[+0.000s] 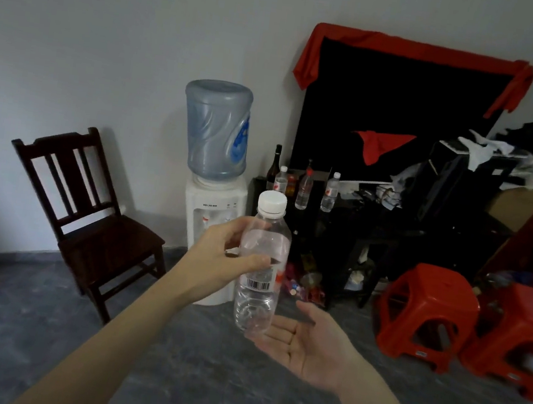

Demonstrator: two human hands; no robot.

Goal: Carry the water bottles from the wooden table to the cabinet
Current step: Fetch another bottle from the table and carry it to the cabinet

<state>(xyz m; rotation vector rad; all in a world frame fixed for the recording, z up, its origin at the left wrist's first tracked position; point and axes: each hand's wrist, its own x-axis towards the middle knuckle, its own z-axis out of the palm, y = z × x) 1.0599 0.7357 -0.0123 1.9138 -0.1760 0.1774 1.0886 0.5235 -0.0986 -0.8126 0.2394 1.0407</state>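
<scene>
My left hand [227, 254] grips a clear water bottle [258, 289] with a white cap, held upright in mid-air at the centre of the view. My right hand [304, 342] is open, palm up, just under the bottle's base, close to it or touching it. Ahead stands a dark cabinet [350, 226]. On its top are three small water bottles: one with a white cap [281, 179], one with a red cap [304, 190], another with a white cap [330, 192]. The wooden table is not in view.
A white water dispenser [214, 205] with a blue jug stands left of the cabinet. A dark wooden chair [87, 212] is at the left by the wall. Two red plastic stools [427, 311] sit on the grey floor at the right. A tall dark bottle [275, 165] and clutter crowd the cabinet top.
</scene>
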